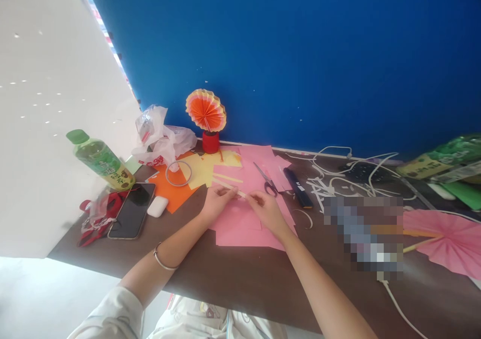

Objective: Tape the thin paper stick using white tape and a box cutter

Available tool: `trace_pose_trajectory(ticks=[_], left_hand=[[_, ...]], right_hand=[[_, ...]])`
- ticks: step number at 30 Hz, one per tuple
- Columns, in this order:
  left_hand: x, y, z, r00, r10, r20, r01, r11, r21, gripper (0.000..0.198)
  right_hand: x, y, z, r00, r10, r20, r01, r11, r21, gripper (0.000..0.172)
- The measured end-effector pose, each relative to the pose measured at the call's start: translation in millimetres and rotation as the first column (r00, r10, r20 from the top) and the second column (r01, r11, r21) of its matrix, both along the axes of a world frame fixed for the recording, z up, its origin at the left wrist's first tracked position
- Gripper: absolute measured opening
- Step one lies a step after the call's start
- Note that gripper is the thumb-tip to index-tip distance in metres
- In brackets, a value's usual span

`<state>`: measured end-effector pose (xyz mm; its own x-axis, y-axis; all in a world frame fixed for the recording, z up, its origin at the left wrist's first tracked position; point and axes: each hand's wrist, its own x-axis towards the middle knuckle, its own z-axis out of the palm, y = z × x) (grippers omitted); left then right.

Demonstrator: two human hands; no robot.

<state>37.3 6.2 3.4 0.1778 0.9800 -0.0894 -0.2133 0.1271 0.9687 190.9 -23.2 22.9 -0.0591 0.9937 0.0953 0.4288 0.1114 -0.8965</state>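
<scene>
Nearest the camera, white sleeve (pixel 112 314) on the person's L arm, w/ light patterned trousers (pixel 195 319) below the desk (pixel 240 274) edge; L wrist wears a silver bangle (pixel 161 263); R forearm is bare.

L hand (pixel 219 201) has thumb & fingertips closed on a thin pale strip (pixel 241 194); R hand (pixel 265 209) pinches the same strip near its R end, fingers curled in; strip is btwn the hands, above overlapping pink sheets (pixel 244 238); yellow strips (pixel 230 178) lie just beyond L hand.

Just past R hand: scissors (pixel 270 188), partly open, on the pink; dark blue stick-shaped item (pixel 298 189) w/ orange end beside them; curled white strip (pixel 308 219) nearer, on bare desk.

L of the hands: yellow paper (pixel 195 180) & orange paper (pixel 171 191), w/ a gray hoop (pixel 178 185) across both; small white case (pixel 158 206), then a phone (pixel 132 211) lying flat, screen dark; red straps (pixel 114 206) next to it; green-capped bottle (pixel 103 161) upright behind.

At the back: plastic bag (pixel 176 138); round pleated orange-pink-yellow paper fan (pixel 206 111) upright on a red base (pixel 211 142), near the blue panel (pixel 300 53).

Far R: tangled white cables (pixel 332 147); pink pleated fan (pixel 456 241); 2nd bottle (pixel 443 156); a pixelated patch, contents unclear.
</scene>
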Motion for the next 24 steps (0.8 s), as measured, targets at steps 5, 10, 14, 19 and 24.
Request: trace_pose_trajectory(ticks=[5,10,14,19,24], left_hand=[[-10,12,-5.5,0.968,0.202,-0.151,-0.176,0.970,0.167,0.030],[-43,28,1.3,0.500,0.585,-0.638,-0.115,0.776,0.621,0.025],[-60,33,5.4,0.062,0.627,-0.777,-0.066,0.779,0.624,0.029],[-70,38,-3.4,0.000,0.509,-0.860,-0.057,0.859,0.509,0.036],[-61,35,-5.2,0.494,0.546,-0.676,0.069,0.751,0.657,0.020]], right_hand=[[6,3,-9.3,0.997,-0.025,0.072,0.022,0.999,0.044,0.028],[15,7,-17.8,0.937,-0.125,0.325,0.068,0.981,0.181,0.027],[15,5,-19.1,0.879,-0.099,0.467,0.009,0.982,0.190,0.029],[21,8,-21.0,0.847,-0.182,0.500,0.040,0.959,0.281,0.027],[45,18,-22.5,0.698,-0.447,0.559,0.260,0.886,0.383,0.028]])
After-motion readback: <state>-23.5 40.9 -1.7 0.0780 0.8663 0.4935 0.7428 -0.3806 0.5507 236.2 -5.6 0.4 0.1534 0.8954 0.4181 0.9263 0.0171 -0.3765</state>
